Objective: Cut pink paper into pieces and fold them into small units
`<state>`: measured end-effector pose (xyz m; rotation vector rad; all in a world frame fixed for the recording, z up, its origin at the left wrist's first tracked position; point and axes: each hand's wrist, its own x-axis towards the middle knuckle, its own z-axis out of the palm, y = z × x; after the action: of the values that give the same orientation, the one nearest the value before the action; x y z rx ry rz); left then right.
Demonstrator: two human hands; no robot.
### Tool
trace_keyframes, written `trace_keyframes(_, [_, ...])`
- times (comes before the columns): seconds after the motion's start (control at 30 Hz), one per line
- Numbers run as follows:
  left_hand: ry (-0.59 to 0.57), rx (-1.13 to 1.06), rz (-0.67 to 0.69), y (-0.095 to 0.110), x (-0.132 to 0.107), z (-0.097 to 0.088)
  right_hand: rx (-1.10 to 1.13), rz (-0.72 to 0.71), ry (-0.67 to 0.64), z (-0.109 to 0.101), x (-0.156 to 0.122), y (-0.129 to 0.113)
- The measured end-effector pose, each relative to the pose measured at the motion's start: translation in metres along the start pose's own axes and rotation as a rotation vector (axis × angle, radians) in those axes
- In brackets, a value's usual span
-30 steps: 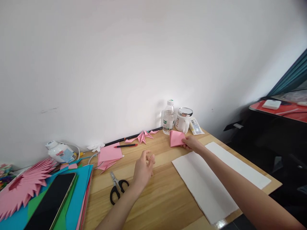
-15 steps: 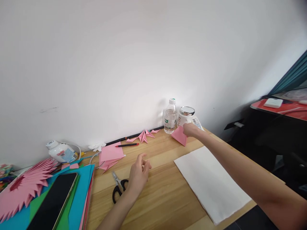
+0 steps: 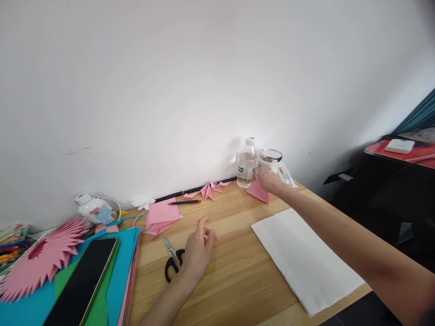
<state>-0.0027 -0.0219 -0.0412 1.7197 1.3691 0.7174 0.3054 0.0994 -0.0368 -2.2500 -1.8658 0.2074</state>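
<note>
My right hand [image 3: 270, 182] reaches to the back right of the table, its fingers closed at the upper edge of a folded pink paper piece [image 3: 258, 192]. The fingertips are partly hidden. Just behind this hand stand a white mug with a shiny lid [image 3: 270, 156] and a clear water bottle [image 3: 246, 164]. My left hand [image 3: 200, 246] hovers over the table with loosely bent fingers apart and nothing in them. Black-handled scissors [image 3: 173, 260] lie beside its wrist.
White paper sheets [image 3: 302, 253] lie at right. Along the wall are folded pink pieces [image 3: 207, 190], pink paper squares [image 3: 163, 212] and a pen [image 3: 185, 202]. At left, a phone [image 3: 81, 280] and a pink pleated paper form [image 3: 44, 258] rest on coloured paper near a white bottle [image 3: 96, 209].
The view has shifted slightly left. My right hand has moved a little left and lower over the pink paper, which now looks flatter. My left hand stays much the same.
</note>
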Motion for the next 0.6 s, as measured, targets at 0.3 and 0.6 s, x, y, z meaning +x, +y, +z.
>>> trace_keyframes(0.3, [-0.089, -0.102, -0.011, 0.013, 0.003, 0.008, 0.034, 0.153, -0.118, -0.008, -0.036, 0.03])
trace_keyframes(0.6, [0.196, 0.202, 0.008, -0.02, 0.004, -0.043, -0.139, 0.156, 0.064, 0.012, -0.042, 0.004])
